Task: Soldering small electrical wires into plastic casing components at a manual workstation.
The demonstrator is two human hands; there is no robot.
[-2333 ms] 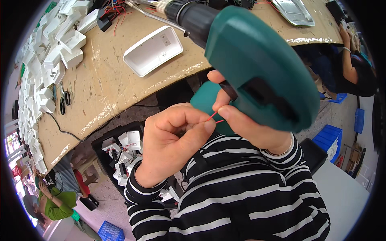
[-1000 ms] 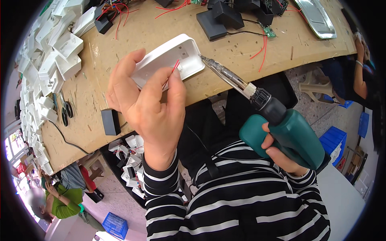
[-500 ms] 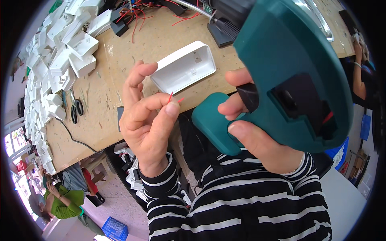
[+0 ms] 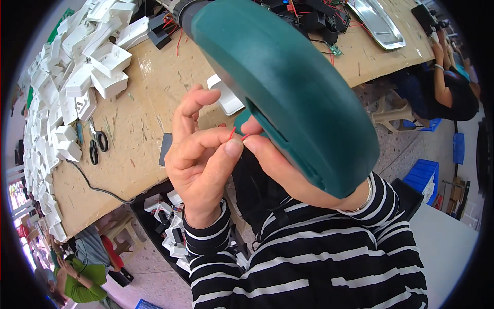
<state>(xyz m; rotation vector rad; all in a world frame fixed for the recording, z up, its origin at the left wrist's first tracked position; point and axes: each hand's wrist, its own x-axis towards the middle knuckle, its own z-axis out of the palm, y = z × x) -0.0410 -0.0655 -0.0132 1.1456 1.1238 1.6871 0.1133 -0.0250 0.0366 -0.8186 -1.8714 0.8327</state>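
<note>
A thin red wire (image 4: 244,137) is pinched between thumb and forefinger of my left hand (image 4: 198,159), its other fingers raised. My right hand (image 4: 288,172) carries a green cordless drill (image 4: 293,92), tilted with its dark collar toward the upper left. That hand's thumb and fingertip meet at the red wire too, close beside the left fingertips. The drill's body hides most of the right fingers and the trigger. Beyond my hands, a white plastic case (image 4: 226,95) lies on the table, largely covered by the drill.
White plastic housings (image 4: 82,72) are heaped along the table's left, beside black-handled scissors (image 4: 98,147) and a black cable (image 4: 98,183). Black parts with red wires and a metal tray (image 4: 378,26) sit at the back. Below the edge stands a bin of parts (image 4: 175,221). Co-workers sit on both sides.
My right hand has brought the drill left and turned it, covering more of the white case. Its thumb and fingertip now meet the red wire at my left fingertips.
</note>
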